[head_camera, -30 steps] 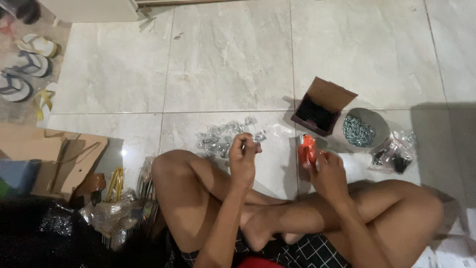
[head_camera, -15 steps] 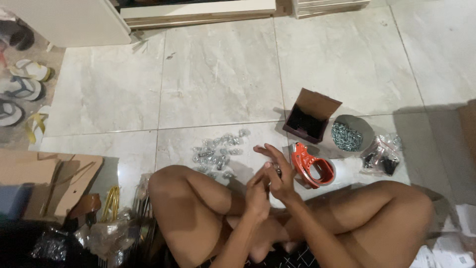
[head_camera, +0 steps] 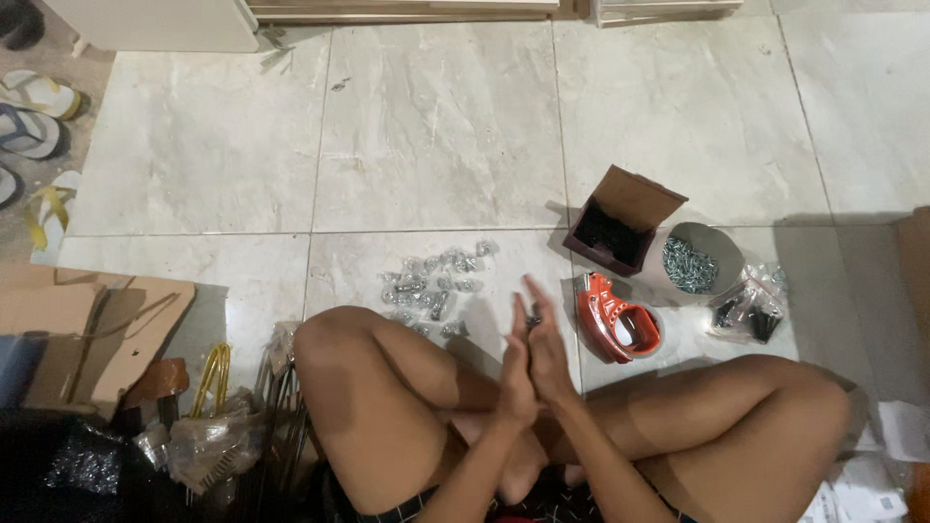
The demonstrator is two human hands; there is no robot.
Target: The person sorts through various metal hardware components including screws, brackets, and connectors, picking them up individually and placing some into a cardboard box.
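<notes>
I see my left hand and right hand pressed palm to palm over my crossed legs, fingers straight, a small dark piece pinched near the fingertips, likely so it stays put between them. The pile of small metal parts lies on the floor tiles just ahead, the orange tool beside my right hand.

On the floor, the pile of small metal parts lies left of the hands; the tape dispenser lies right, with the open box behind it and the bowl of screws beside that box.
</notes>
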